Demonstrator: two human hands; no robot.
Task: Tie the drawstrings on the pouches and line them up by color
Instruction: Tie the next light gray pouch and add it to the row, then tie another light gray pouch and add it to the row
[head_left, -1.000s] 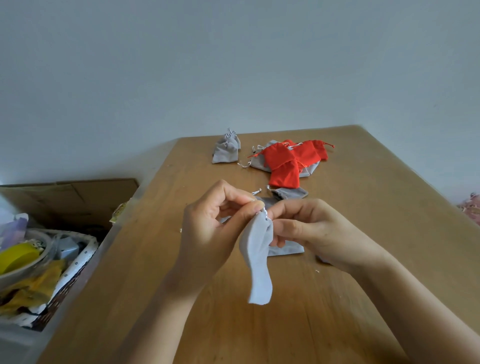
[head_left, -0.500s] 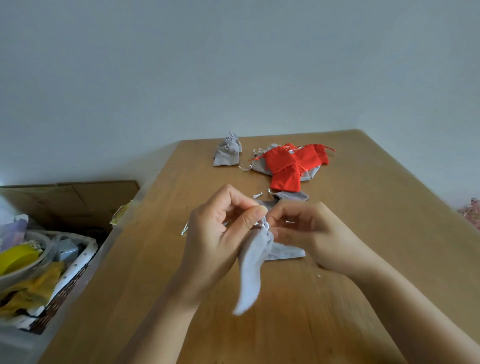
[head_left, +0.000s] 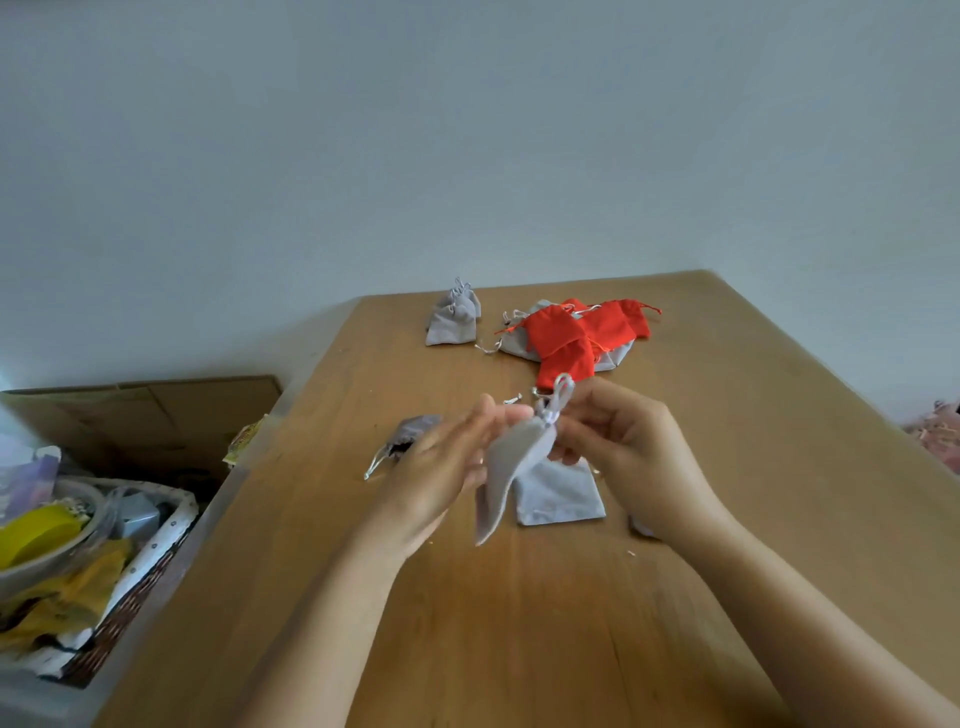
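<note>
A small grey pouch (head_left: 506, 475) hangs above the wooden table (head_left: 571, 623). My right hand (head_left: 623, 447) pinches its gathered neck, and a loop of white drawstring sticks up above the fingers. My left hand (head_left: 441, 467) is blurred, its fingers stretched out straight against the pouch's left side. A flat grey pouch (head_left: 558, 493) lies on the table under the hands. Another grey pouch (head_left: 413, 431) lies left of my left hand. A tied grey pouch (head_left: 452, 317) stands at the far edge. Beside it sits a heap of red pouches (head_left: 576, 332) over grey ones.
Left of the table stand a cardboard box (head_left: 140, 415) and a woven basket (head_left: 104, 561) full of yellow and mixed items. The table's left edge runs close to them. A pinkish thing (head_left: 940, 436) shows past the right edge.
My left hand has let go of the pouch's neck and its fingers have spread out straight. My right hand has lifted the neck, and a drawstring loop now shows above it.
</note>
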